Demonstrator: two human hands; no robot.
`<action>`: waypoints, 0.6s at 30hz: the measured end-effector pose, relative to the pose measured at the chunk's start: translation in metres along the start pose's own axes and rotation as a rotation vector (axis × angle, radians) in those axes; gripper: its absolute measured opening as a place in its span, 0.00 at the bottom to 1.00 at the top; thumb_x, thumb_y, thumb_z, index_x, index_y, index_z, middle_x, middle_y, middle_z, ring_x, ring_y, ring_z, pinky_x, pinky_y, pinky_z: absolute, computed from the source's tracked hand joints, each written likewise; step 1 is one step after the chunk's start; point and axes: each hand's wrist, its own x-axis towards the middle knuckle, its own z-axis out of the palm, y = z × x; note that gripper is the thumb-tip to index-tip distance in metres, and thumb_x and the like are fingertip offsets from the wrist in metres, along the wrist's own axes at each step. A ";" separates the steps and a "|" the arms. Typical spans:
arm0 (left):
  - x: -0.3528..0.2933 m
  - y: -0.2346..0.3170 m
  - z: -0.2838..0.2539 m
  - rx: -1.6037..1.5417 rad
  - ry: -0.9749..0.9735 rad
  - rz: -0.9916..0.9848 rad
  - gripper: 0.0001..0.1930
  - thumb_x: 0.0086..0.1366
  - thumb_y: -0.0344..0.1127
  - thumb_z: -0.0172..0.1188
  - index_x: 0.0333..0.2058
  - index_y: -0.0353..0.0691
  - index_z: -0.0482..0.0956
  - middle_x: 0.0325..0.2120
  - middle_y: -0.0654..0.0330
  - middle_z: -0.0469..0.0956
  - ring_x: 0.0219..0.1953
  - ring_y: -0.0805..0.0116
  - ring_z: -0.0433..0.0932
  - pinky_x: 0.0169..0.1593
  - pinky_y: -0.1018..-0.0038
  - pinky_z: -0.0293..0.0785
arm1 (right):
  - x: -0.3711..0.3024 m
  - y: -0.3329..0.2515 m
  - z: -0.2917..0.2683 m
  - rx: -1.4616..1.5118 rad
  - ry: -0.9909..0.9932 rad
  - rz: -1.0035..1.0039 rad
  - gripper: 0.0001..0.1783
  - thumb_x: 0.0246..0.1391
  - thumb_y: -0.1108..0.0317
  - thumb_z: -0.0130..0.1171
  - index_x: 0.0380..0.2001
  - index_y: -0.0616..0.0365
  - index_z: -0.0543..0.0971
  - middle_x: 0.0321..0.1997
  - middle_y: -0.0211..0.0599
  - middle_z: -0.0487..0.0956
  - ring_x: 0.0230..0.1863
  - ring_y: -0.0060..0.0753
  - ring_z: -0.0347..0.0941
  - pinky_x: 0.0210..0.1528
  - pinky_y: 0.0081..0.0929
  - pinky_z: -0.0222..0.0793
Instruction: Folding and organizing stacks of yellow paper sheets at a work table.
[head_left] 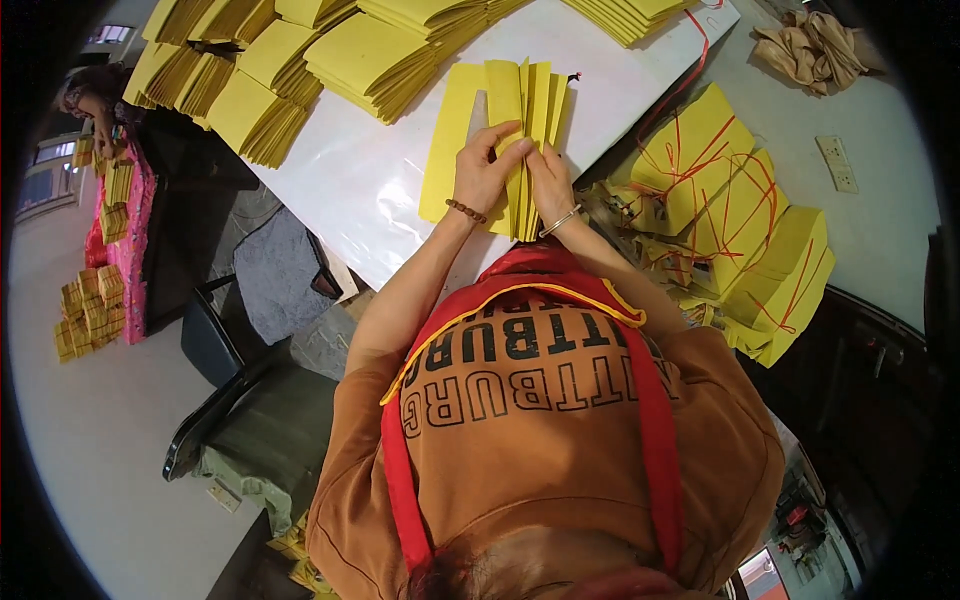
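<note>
My left hand [484,172], with a brown bead bracelet at its wrist, is closed on a bundle of folded yellow paper [505,90]. Its thumb and fingertips press on the folds from the left. From the other side my right hand [550,184], wearing a metal bangle, grips the same bundle; part of its fingers is hidden behind the folds. The bundle stands on edge with its leaves fanned apart. Beneath it, a flat yellow sheet [446,130] lies on the white table [350,200].
Stacks of folded yellow paper [370,60] line the table's far left. Yellow bundles tied with red string [725,190] lie at the right, below crumpled brown paper [815,50]. A dark chair [265,420] stands at the left. Another person's hand [100,125] shows far left.
</note>
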 end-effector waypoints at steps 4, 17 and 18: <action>-0.001 0.002 0.000 0.012 -0.014 -0.011 0.19 0.54 0.40 0.60 0.41 0.34 0.75 0.30 0.60 0.73 0.30 0.74 0.69 0.34 0.81 0.65 | -0.001 -0.002 -0.002 -0.035 -0.010 -0.020 0.17 0.57 0.59 0.43 0.36 0.64 0.69 0.32 0.50 0.73 0.35 0.42 0.70 0.37 0.32 0.63; 0.001 -0.007 -0.006 -0.078 -0.055 -0.033 0.17 0.56 0.37 0.59 0.41 0.33 0.75 0.27 0.66 0.71 0.26 0.80 0.66 0.30 0.84 0.63 | -0.002 -0.009 -0.002 -0.063 -0.009 -0.004 0.18 0.57 0.58 0.43 0.36 0.64 0.70 0.32 0.52 0.73 0.35 0.45 0.70 0.38 0.32 0.63; 0.000 -0.008 -0.005 -0.079 -0.055 -0.032 0.17 0.56 0.37 0.59 0.41 0.33 0.75 0.27 0.66 0.71 0.26 0.80 0.66 0.30 0.84 0.63 | -0.001 -0.005 -0.001 -0.012 -0.008 0.012 0.18 0.57 0.58 0.43 0.36 0.64 0.70 0.32 0.51 0.73 0.35 0.44 0.70 0.37 0.32 0.63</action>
